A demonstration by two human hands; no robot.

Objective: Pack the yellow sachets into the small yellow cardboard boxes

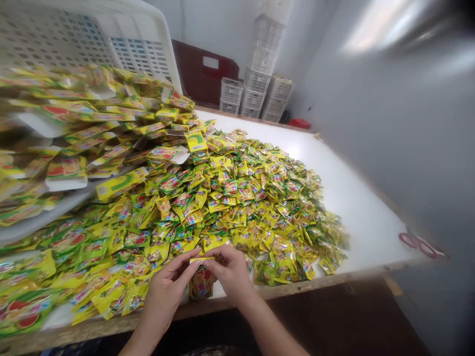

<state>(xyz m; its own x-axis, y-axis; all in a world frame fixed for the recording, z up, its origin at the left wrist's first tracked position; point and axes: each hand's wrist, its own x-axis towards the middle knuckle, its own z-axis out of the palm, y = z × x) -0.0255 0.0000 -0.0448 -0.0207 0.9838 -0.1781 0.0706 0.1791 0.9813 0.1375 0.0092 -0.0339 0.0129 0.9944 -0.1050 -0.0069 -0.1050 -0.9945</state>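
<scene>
My left hand [168, 289] and right hand [230, 269] pinch one yellow sachet [201, 282] at near table edge [334, 282], beside sachet heap [241, 198].

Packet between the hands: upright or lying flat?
Upright. The left hand and right hand pinch the packet by its yellow top edge; its printed face stands at the front edge of the table.

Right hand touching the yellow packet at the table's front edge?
Touching. The head view shows the right hand pinching the top edge of the yellow packet, with no gap; the left hand grips the same edge.
</scene>
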